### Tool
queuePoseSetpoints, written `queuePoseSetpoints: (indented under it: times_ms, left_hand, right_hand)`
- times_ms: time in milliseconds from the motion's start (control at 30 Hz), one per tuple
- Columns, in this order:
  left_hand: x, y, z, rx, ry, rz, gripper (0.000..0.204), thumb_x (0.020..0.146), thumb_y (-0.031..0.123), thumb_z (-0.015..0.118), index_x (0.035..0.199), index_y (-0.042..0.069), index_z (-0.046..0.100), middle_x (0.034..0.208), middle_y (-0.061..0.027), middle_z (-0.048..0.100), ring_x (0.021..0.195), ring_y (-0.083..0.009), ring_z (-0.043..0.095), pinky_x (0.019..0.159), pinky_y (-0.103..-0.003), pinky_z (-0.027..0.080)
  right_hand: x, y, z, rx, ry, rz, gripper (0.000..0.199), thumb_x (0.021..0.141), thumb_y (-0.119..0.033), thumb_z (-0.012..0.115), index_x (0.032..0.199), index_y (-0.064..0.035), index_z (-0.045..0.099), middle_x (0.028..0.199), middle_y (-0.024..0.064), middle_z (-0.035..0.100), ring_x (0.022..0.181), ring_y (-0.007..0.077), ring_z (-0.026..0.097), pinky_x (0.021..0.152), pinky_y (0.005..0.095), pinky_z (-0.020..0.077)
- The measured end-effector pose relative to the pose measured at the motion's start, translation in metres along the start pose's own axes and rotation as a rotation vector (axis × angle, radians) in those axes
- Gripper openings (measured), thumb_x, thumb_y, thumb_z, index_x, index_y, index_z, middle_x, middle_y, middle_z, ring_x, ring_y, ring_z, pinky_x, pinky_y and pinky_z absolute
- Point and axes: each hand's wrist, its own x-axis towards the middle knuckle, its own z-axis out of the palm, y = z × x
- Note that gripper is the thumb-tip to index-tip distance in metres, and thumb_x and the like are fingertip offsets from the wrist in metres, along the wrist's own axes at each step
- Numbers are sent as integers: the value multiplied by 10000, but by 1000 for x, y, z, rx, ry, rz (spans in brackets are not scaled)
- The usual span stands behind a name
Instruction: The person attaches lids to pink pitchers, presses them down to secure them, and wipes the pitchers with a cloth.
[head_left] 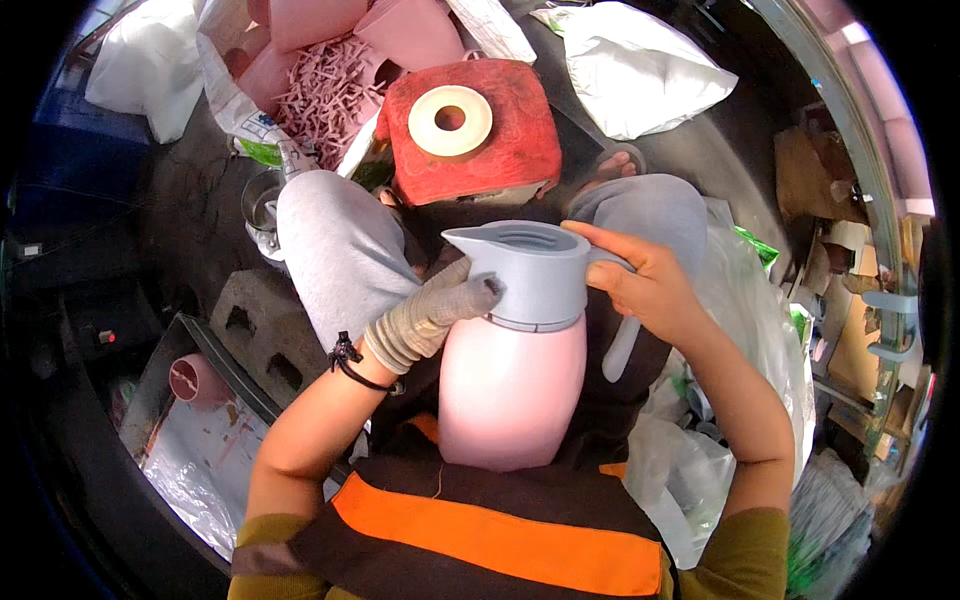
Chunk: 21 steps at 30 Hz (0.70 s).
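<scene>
A pink vacuum jug (512,400) with a grey collar, spout and lid (540,262) stands upright in my lap, its spout toward the left. My left hand (432,312), in a worn fabric glove with bare forearm above, is pressed to the left side of the collar below the spout. My bare right hand (645,280) is closed round the upper part of the grey handle (622,350), thumb and forefinger near the lid's edge. Just beyond the jug, between my knees, is a red padded block (525,130) with a cream ring (424,120) lying on it.
An open sack (225,80) at the far left holds pink shells and strips. White bags (640,70) lie at the back. A concrete block (262,315) and a tray with a pink cup (198,380) are at left; clear plastic bags (755,330) are heaped at right.
</scene>
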Motion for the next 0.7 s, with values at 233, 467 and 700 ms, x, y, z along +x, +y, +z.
queuePoseSetpoints:
  times_ms: [233,467,700]
  left_hand:
    - [-11,0,1,-212,2,-42,873,800,507,702,1413,-15,363,1349,-129,511,1239,-206,497,1059,-341,378]
    - [-6,-7,3,-62,11,-27,833,816,507,690,1395,-14,395,1321,-113,525,1213,-193,500,1033,-320,387]
    - [-3,8,21,93,-71,-23,818,816,458,713,1403,-6,384,1335,-87,499,1203,-159,482,1033,-314,377]
  right_hand:
    - [7,-10,7,-9,-54,-47,499,901,-238,653,1321,6,537,1060,47,634,964,86,536,851,246,412]
    - [-1,10,7,28,-58,-17,516,894,-242,637,1370,-82,521,785,-68,533,581,12,377,508,191,303]
    - [-27,-14,-8,-222,-153,-23,827,673,-240,820,1406,-88,468,839,-41,538,681,47,440,591,198,361]
